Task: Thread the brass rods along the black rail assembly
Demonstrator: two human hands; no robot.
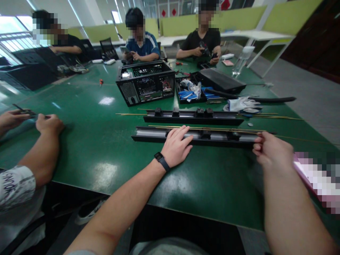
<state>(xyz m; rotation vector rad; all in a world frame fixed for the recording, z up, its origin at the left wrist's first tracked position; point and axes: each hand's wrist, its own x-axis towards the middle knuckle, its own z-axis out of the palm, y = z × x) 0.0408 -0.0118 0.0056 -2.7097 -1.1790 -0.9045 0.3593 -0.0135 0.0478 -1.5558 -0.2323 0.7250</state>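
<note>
Across the table lies a long black channel point(228, 143) with a pale inner strip and several black blocks. My left hand point(177, 147), wearing a dark wristband, rests flat over its middle with fingers stretched out. Thin brass-coloured rods point(220, 129) run along the channel's far edge, beneath my left fingertips. At the right end my right hand point(273, 148) is closed in a pinch on a thin rod; the exact grip is partly hidden by the fingers. A second black channel point(191, 120) with similar blocks lies parallel just behind, with more thin rods point(268, 116) sticking out of its ends.
An open black computer case point(146, 85) stands behind the channels. To its right are a tray of gloves point(190, 90), a loose glove point(244, 105) and a black tube point(276, 99). A neighbour's hands point(47, 124) work at the left; several people sit opposite.
</note>
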